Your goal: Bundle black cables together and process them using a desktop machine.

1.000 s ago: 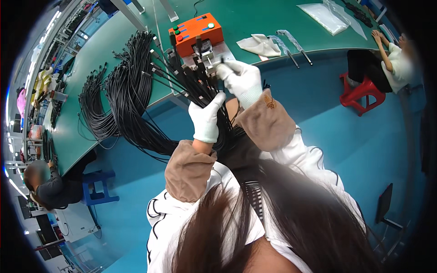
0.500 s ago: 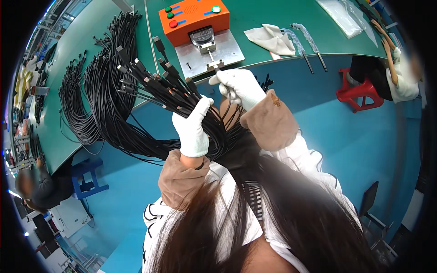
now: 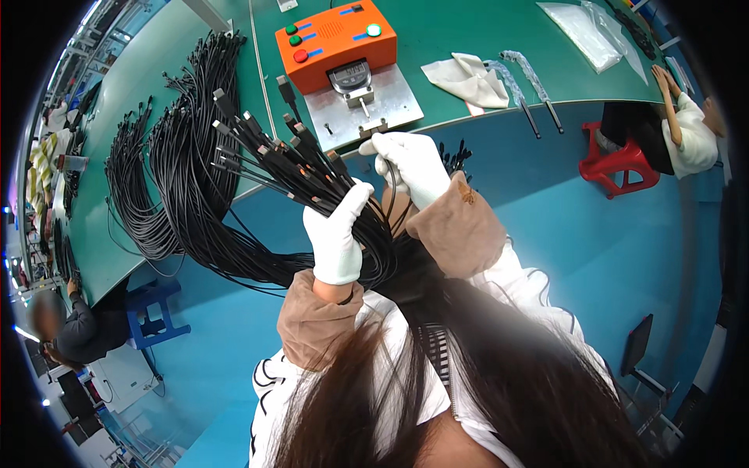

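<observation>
Green tabletop [image 3: 468, 23] is seen beyond a blue floor [image 3: 538, 195]. By the white-gloved right hand [image 3: 417, 165], one black cable [image 3: 394, 181] is pinched between narrowly closed thumb and fingers, its end held by the near edge of a metal plate [image 3: 396, 105]; whether they touch cannot be told. By the left hand [image 3: 335, 238], a bunch of cables [image 3: 300, 162] is gripped in curled fingers, plugs fanned far and left. Above the plate a gauge [image 3: 351, 76] is mounted before an orange box [image 3: 331, 51]. Farther left, thick bundles [image 3: 175, 168] are draped; right, a pale cloth [image 3: 472, 84] is laid.
</observation>
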A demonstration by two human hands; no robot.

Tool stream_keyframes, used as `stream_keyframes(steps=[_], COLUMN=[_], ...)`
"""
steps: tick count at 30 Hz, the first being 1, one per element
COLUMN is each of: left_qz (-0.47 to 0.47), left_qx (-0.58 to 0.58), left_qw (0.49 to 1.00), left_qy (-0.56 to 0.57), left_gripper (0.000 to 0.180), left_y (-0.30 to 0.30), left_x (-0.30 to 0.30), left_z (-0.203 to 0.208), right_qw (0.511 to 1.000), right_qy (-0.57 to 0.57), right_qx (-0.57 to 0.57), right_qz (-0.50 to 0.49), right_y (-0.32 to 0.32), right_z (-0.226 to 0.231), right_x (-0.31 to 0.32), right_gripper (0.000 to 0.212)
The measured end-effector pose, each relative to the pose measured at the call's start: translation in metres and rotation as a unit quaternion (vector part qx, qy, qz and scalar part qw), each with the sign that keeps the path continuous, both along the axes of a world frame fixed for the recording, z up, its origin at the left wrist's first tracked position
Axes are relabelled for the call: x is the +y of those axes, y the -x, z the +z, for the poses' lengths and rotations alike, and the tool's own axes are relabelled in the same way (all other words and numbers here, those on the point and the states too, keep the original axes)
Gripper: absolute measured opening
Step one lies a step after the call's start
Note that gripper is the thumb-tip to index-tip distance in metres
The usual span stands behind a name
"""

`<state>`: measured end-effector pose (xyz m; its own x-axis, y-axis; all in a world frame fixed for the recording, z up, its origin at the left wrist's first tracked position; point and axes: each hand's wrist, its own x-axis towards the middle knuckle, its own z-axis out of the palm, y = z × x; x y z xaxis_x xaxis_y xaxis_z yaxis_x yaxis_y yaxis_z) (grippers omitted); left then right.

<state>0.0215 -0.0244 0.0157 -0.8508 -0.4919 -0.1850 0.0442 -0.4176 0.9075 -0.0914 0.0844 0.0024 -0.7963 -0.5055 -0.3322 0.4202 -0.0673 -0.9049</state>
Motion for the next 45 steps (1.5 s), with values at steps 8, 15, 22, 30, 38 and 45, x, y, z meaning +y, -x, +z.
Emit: stream_keyframes(steps=[8, 15, 22, 30, 38, 45], left_qz=[0.002, -0.008, 0.003, -0.004, -0.01, -0.001], left_qx=[-0.016, -0.02, -0.03, -0.01, -0.014, -0.03], left_qw=[1.0, 1.0, 0.999, 1.0, 1.0, 1.0], left_qy=[0.012, 0.019, 0.028, 0.022, 0.014, 0.011], left_gripper=[0.014, 0.014, 0.016, 0.022, 0.021, 0.017], left_y=[0.003, 0.007, 0.01, 0.019, 0.018, 0.015], left_x=[-0.001, -0.002, 0.0, 0.005, 0.003, 0.001], left_z=[0.0, -0.003, -0.001, -0.004, -0.012, -0.007], right_qw=[1.0, 0.999, 0.998, 0.998, 0.988, 0.999], right_qy=[-0.01, -0.019, 0.022, 0.056, 0.05, -0.002], right_qx=[0.007, 0.019, -0.045, 0.027, 0.126, -0.002], right_qz=[0.007, 0.019, 0.044, 0.022, -0.072, -0.054], right_y=[0.002, 0.005, 0.008, -0.01, -0.012, 0.003], right_z=[0.003, 0.003, -0.001, 0.033, 0.016, -0.002], right_x=[0.002, 0.002, 0.009, 0.013, 0.002, 0.014], right_gripper=[0.032, 0.032, 0.026, 0.023, 0.015, 0.01])
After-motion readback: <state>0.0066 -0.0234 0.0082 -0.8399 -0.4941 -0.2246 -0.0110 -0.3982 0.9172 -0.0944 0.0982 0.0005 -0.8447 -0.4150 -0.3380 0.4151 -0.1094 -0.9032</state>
